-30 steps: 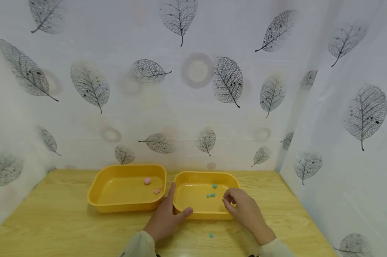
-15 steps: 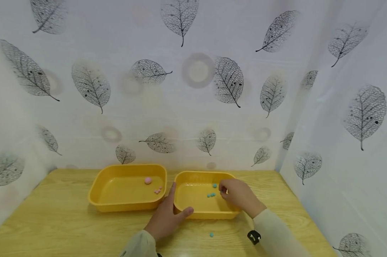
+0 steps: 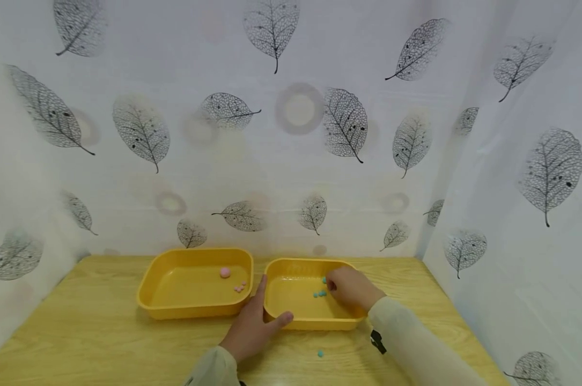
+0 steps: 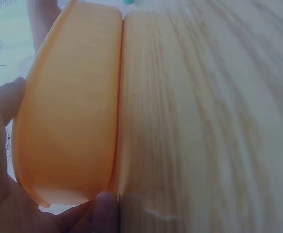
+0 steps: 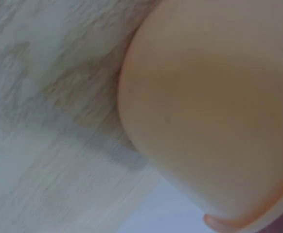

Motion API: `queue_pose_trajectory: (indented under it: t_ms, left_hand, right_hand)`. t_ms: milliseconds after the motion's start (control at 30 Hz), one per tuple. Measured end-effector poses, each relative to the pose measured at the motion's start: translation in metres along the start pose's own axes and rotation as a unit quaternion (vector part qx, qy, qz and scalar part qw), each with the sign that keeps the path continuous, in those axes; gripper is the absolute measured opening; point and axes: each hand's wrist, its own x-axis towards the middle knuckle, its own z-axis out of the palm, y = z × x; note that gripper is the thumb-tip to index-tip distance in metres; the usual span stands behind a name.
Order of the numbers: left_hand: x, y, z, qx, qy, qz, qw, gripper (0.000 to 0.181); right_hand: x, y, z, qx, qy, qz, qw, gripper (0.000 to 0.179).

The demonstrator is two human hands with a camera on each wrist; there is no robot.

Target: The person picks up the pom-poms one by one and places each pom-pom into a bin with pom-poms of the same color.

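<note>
My left hand (image 3: 254,326) rests around the near-left corner of the right yellow tray (image 3: 315,324), thumb on the near rim and index finger straight along the left wall. The left wrist view shows its thumb and fingers against the tray's side. My right hand (image 3: 352,288) is inside that tray at the right, fingers curled down in a pinch; its fingertips and the small teal ball in them are hidden now. A larger teal ball (image 3: 324,280) sits right beside the fingers. Several small teal balls (image 3: 321,294) lie in a row on the tray floor.
Left of my hand stands a second, larger yellow tray (image 3: 194,311), with a bigger pink ball (image 3: 225,272) and several tiny pink ones (image 3: 239,289). One teal ball (image 3: 320,354) lies on the wooden table (image 3: 102,332) in front. A leaf-print curtain (image 3: 291,161) surrounds the back and sides.
My right hand has moved forward and left inside the tray, turning palm down; a teal bit showed at its fingertips half a second ago. The left hand stays at the tray corner.
</note>
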Motion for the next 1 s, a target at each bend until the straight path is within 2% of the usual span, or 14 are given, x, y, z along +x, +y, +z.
queue_pose_trajectory:
  t_ms: [167,367,500,633,800,1000]
  left_hand:
    - [0.002,0.000,0.001,0.002,-0.003,0.003,1.0000,0.113]
    - [0.005,-0.003,0.002,0.005,-0.001,0.007,1.0000,0.113]
    - [0.003,-0.001,0.001,0.007,0.000,0.007,1.0000,0.113]
    - [0.001,0.001,0.001,0.009,-0.001,0.004,0.9999,0.112]
    - [0.001,0.000,0.001,0.008,-0.002,-0.003,1.0000,0.112]
    - [0.000,0.000,0.001,0.007,-0.002,-0.004,1.0000,0.112]
  right_hand:
    - [-0.003,0.006,0.002,0.017,-0.004,-0.015,0.9997,0.022]
    - [-0.006,0.011,0.002,0.051,-0.018,-0.006,0.9985,0.015]
    - [-0.013,0.008,-0.005,0.083,-0.013,0.004,0.9965,0.010]
    - [-0.022,0.002,-0.016,0.084,0.019,0.000,0.9963,0.012]
    - [-0.035,-0.006,-0.025,0.078,0.080,-0.018,0.9935,0.011]
    - [-0.055,-0.018,-0.027,0.089,0.127,-0.003,0.9880,0.017]
